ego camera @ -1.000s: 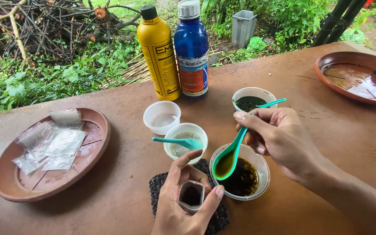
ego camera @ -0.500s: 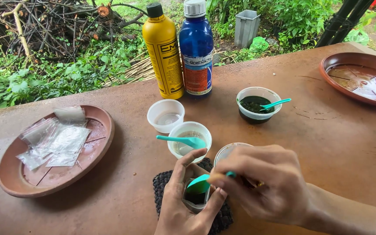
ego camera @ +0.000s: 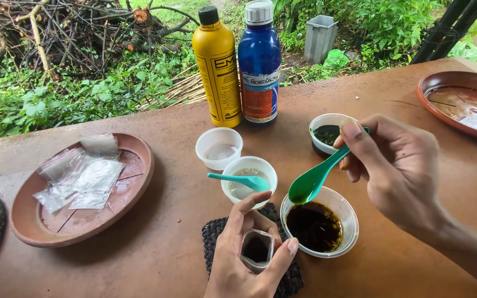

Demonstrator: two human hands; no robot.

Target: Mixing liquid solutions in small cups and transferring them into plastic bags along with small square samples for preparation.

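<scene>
The right hand (ego camera: 398, 165) has lifted since half a second ago: then it was bent low over the small bag with the spoon's bowl at the bag's mouth, and now it is raised to the right, pinching the green spoon (ego camera: 318, 176) by its handle between thumb and fingers. The spoon's bowl hangs above the near rim of the clear cup of dark liquid (ego camera: 319, 221), tilted downward. The left hand (ego camera: 249, 248) has stayed where it was, at the near edge of the table (ego camera: 167, 243), closed around a small clear plastic bag (ego camera: 258, 249) with thumb and forefinger holding its mouth open. The bag stands upright over a dark woven mat (ego camera: 216, 237), and dark matter shows inside it.

Just beyond the left hand stands a white cup (ego camera: 249, 179) with a teal spoon (ego camera: 238, 179) laid across it; behind that is an empty-looking white cup (ego camera: 219, 148), and to the right a white cup of dark green matter (ego camera: 327, 134). A yellow bottle (ego camera: 216, 69) and a blue bottle (ego camera: 259, 63) stand side by side toward the far edge. A brown dish (ego camera: 139, 165) with clear sachets (ego camera: 81, 176) sits toward the left edge, and another brown dish (ego camera: 459, 80) at the far right corner.
</scene>
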